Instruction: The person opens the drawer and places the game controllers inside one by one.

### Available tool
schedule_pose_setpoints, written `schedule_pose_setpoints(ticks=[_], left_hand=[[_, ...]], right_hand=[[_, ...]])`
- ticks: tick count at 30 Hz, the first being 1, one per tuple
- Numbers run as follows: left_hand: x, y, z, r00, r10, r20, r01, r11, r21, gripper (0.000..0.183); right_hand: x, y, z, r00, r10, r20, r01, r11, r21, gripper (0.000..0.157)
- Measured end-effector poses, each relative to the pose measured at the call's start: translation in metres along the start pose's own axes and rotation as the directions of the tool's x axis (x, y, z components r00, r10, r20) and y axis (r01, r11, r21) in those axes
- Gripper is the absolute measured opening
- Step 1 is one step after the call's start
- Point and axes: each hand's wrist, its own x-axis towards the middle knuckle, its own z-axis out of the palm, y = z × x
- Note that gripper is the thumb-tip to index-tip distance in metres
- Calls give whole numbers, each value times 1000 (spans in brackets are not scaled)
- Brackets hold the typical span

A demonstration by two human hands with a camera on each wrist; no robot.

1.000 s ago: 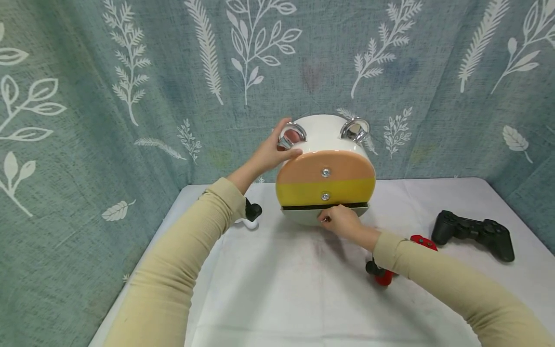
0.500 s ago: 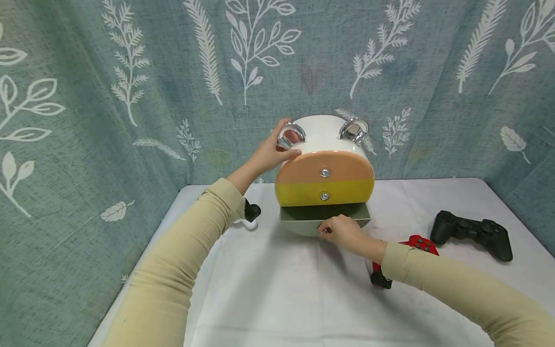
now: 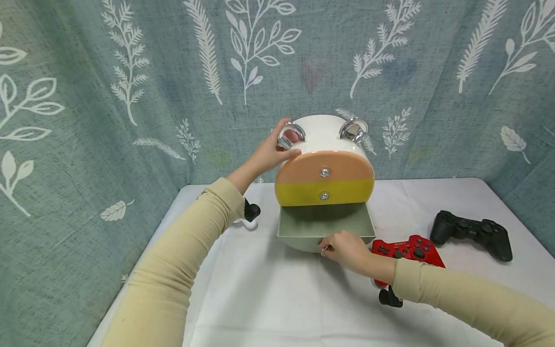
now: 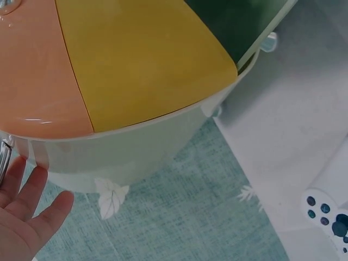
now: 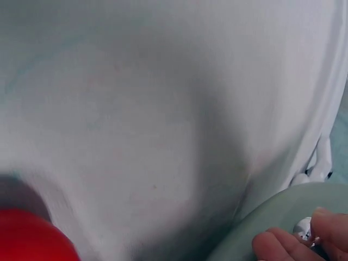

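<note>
A small rounded drawer chest [image 3: 323, 132], white on top with two chrome rings, stands on the table. Its orange drawer front [image 3: 342, 164] and yellow drawer front [image 3: 301, 193] are closed. The pale green bottom drawer [image 3: 299, 244] is pulled out, and its inside shows bare. My right hand [image 3: 347, 249] pinches this drawer's knob [image 5: 303, 228] between thumb and fingers. On the upper left side of the chest, next to the left chrome ring [image 3: 294, 132], my left hand [image 3: 274, 152] rests with fingers extended [image 4: 38, 187].
Below my right forearm lies a red game controller [image 3: 409, 248], partly covered by the sleeve. Farther right is a black game controller [image 3: 472, 233]. A white game controller [image 4: 326, 217] lies left of the chest, mostly behind my left arm in the head view. A patterned curtain [image 3: 173, 72] hangs behind.
The bottom drawer has slid out toward me, from a narrow gap to well out, with my right hand on its knob. My left hand has stayed on the chest.
</note>
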Motion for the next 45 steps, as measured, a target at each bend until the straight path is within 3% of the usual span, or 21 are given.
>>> schedule_pose_setpoints(ticks=[7,12,17,22,33,45], left_hand=[[-1,1,0,1000,3,3,-3,1000,1,84],[0,1,0,1000,9,-1,-9,1000,6,85],[1,0,1,1000,21,-4,-21,1000,-2,85],[1,0,1,1000,23,-3,-23,1000,-5,85],[1,0,0,1000,17,7,-17,1000,-21,85],[1,0,1,1000,17,1,-17,1000,-9,84]], right_hand=[[-4,0,1,999,-39,-13,39,999,0,11],[-6,2,-5,998,-43,36,42,999,22,14],[-15,9,-18,993,-46,108,36,995,93,22],[-26,16,-34,991,-49,128,24,981,192,27],[-42,44,-73,995,-85,47,70,964,256,29],[-59,80,-107,988,138,70,-150,969,198,42]])
